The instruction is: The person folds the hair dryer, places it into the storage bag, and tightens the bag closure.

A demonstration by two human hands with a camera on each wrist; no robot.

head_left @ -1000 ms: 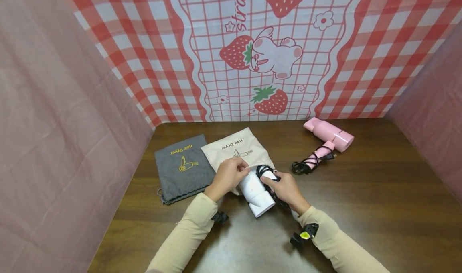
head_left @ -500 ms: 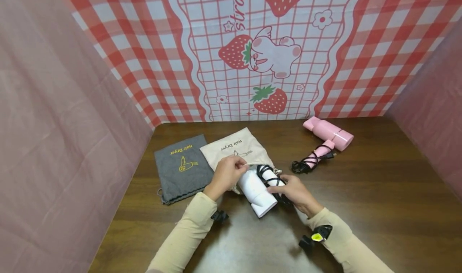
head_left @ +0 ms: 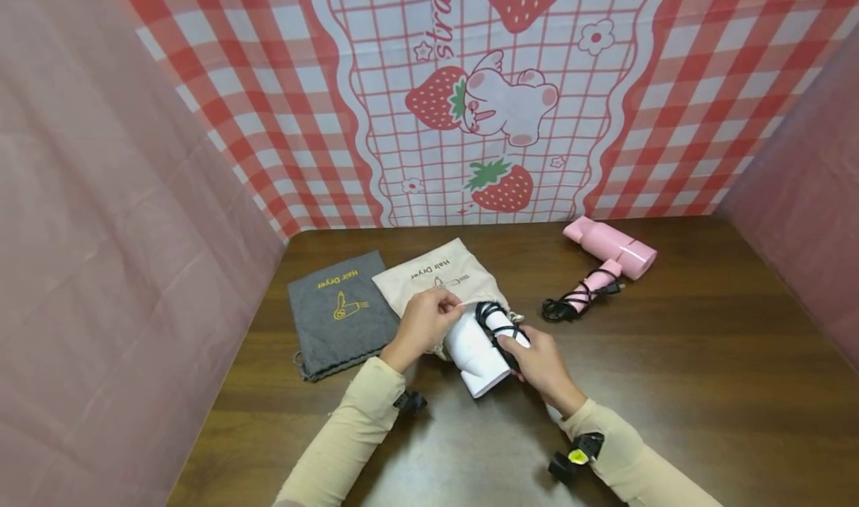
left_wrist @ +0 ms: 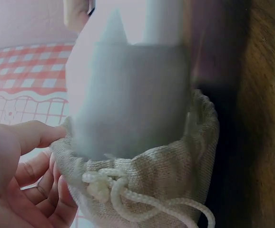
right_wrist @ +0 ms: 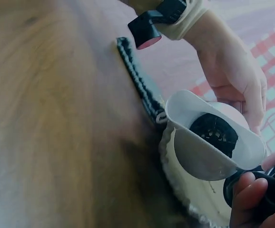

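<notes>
A white hair dryer (head_left: 474, 354) lies partly inside the mouth of a cream drawstring bag (head_left: 439, 262), its nozzle toward me. My left hand (head_left: 426, 324) pinches the bag's rim between thumb and finger; in the left wrist view the rim and knotted cord (left_wrist: 121, 187) show close up. My right hand (head_left: 540, 361) grips the dryer's white handle (head_left: 505, 328), which has a black cord wound round it. Looking into the nozzle (right_wrist: 213, 135), the right wrist view shows a dark grille inside. The end of the dryer within the bag is hidden.
On the left, a grey drawstring bag (head_left: 345, 313) printed "Hair Dryer" lies flat beside the cream one. At the back right rests a pink hair dryer (head_left: 614, 250) with its black cord wrapped round the handle. A checked strawberry cloth (head_left: 470, 149) hangs behind the wooden table (head_left: 705, 358).
My right hand shifted back toward me along the handle, then forward again with the dryer, whose nozzle sits slightly farther from me. The left hand stays on the bag's rim.
</notes>
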